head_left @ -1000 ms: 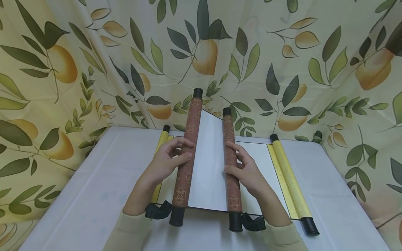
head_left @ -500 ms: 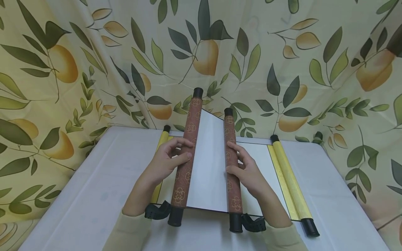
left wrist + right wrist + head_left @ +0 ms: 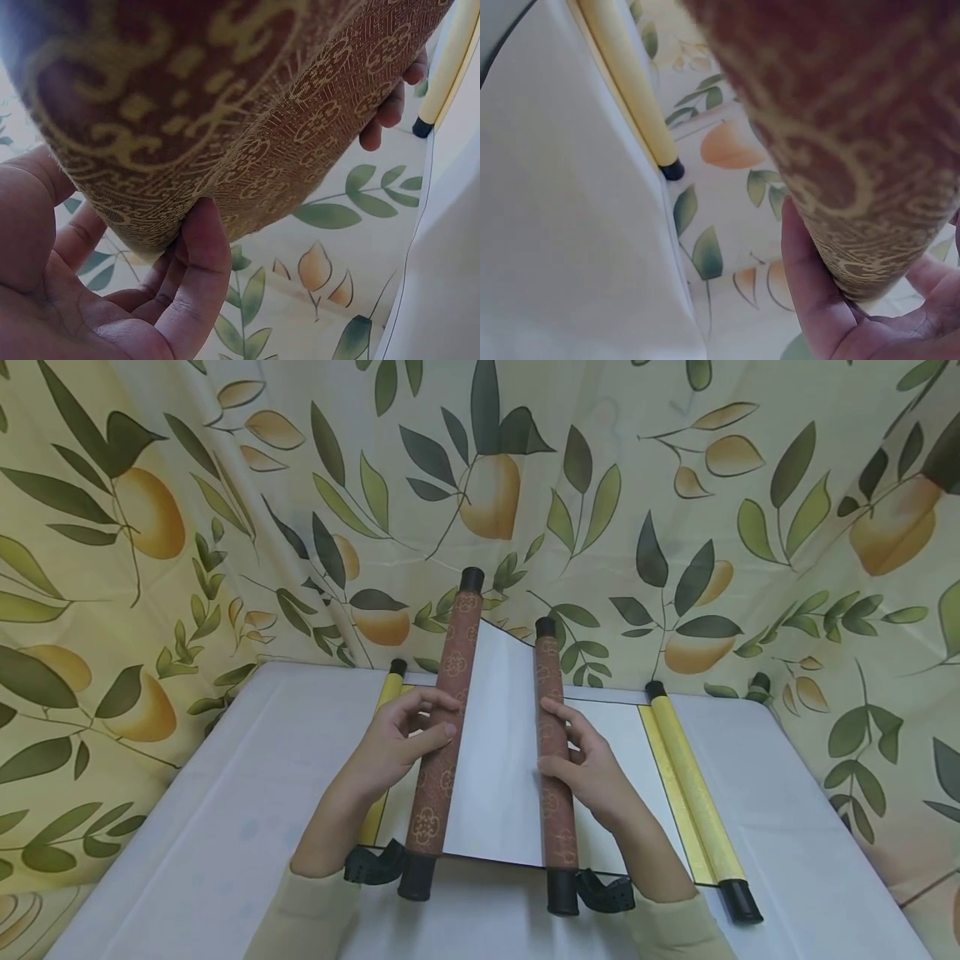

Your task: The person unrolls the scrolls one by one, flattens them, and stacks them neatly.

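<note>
A: Hands first, from the head view: the left hand (image 3: 393, 745) is curling round the left brown patterned roller (image 3: 442, 735), the right hand (image 3: 588, 768) round the right brown roller (image 3: 553, 752) of the white-paper scroll (image 3: 495, 752), above a yellow-edged scroll (image 3: 693, 789) lying on the white table (image 3: 225, 827).

B: Left wrist view?

A: Fingers (image 3: 202, 270) are wrapping the roller (image 3: 247, 97).

B: Right wrist?

A: Thumb (image 3: 810, 300) is pressing the roller (image 3: 855, 135). Rolling looks mid-way; next needs even turning, I'd judge.
</note>
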A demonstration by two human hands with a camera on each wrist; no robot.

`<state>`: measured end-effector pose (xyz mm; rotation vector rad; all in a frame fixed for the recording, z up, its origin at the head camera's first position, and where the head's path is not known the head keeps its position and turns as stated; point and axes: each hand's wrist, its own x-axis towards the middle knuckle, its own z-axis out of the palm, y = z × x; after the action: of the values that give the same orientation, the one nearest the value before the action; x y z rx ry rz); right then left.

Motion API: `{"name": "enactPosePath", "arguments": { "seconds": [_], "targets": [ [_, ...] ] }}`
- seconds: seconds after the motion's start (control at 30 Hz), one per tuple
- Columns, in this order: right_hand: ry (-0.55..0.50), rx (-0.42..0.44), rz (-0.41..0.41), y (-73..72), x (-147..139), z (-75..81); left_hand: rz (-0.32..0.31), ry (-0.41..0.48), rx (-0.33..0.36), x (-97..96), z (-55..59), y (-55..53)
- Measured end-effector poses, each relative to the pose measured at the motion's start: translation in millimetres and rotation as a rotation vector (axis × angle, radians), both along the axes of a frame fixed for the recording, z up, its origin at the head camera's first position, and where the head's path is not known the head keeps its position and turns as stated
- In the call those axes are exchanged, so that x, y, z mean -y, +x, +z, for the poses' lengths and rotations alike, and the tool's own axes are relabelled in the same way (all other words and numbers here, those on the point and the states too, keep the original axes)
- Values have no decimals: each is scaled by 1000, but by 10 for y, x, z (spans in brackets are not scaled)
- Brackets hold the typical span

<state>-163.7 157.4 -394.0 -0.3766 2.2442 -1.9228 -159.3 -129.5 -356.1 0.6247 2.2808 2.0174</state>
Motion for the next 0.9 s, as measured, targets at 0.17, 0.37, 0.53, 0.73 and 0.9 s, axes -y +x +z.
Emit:
{"name": "enactPosePath", "arguments": {
  "seconds": [0.17,0.37,0.53,0.73,0.9],
  "targets": [
    [7,-3,-5,-7,-11,-3,-4,11,-7,12,8,12],
    [12,-10,-3,-15,-19,-6,-2,0,-13,27,19,26],
    [8,4,-6,-7,-25,3,6,2,-2,38,27,44],
    [8,-5,-14,-10,-40,8,6,6,-9,44,29,43],
    [9,0,-25,-24,-51,19,4,7,-16,45,38,28]
  ]
}}
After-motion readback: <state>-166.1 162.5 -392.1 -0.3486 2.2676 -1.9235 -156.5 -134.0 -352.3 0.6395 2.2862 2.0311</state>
